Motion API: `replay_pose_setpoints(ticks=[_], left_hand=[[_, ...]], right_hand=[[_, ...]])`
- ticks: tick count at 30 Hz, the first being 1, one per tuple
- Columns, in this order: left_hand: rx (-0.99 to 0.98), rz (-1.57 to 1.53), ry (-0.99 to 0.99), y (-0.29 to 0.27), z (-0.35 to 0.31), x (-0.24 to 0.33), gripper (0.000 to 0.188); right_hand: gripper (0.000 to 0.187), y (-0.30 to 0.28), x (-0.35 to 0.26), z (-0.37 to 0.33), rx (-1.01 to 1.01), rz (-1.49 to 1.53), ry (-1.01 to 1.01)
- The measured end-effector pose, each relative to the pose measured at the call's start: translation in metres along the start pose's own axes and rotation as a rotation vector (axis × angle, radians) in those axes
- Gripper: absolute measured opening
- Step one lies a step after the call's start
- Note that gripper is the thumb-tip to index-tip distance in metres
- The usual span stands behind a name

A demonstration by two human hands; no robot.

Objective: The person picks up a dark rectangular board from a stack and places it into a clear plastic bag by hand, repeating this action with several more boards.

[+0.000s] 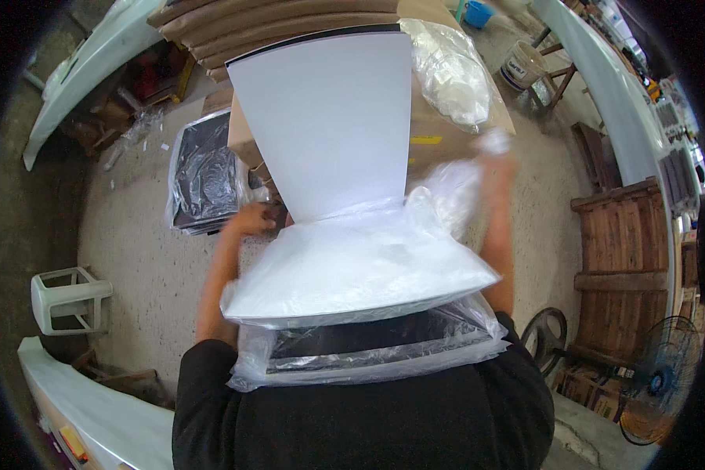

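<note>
In front of me a flat white panel (333, 117) with a dark far edge lies partly inside a clear plastic bag (368, 262). The bag's near part spreads over a black panel (352, 333) wrapped in plastic, close to my chest. My left hand (252, 220) is at the left side of the white panel, by the bag's mouth; its fingers bend inward and their tips are hidden. My right hand (497, 163), smeared by motion, is raised to the right and closed on crumpled clear plastic film (453, 192).
Black panels in plastic (205, 172) are stacked at the left. Beyond the white panel are brown cardboard sheets (282, 27) and a bundle of clear bags (450, 70). A white stool (70, 301) stands left; a wooden pallet (623, 251) and a fan (659, 380) are at right.
</note>
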State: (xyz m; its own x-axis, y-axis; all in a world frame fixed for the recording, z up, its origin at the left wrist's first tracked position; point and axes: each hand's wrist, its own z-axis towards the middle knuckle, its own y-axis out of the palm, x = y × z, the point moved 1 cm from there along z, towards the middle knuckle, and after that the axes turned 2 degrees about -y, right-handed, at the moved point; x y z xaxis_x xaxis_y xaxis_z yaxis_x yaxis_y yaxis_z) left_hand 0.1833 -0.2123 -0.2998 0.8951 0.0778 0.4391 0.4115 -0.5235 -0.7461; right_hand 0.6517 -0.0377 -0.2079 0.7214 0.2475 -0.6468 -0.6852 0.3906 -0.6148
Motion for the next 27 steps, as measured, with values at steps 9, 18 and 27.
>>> replay_pose_setpoints(ticks=[9,18,27], left_hand=[[0.960,-0.671,0.728,-0.150,-0.071,0.254,0.044],[0.696,-1.058,0.376,-0.131,-0.060,0.231,0.024],[1.021,-0.444,0.527,-0.127,-0.061,0.241,0.026]], right_hand=[[0.047,-0.011,-0.243,-0.006,-0.808,1.408,0.038],[0.036,0.008,-0.229,-0.046,-0.911,1.571,0.485],[0.040,0.013,-0.238,-0.047,-0.752,1.585,0.580]])
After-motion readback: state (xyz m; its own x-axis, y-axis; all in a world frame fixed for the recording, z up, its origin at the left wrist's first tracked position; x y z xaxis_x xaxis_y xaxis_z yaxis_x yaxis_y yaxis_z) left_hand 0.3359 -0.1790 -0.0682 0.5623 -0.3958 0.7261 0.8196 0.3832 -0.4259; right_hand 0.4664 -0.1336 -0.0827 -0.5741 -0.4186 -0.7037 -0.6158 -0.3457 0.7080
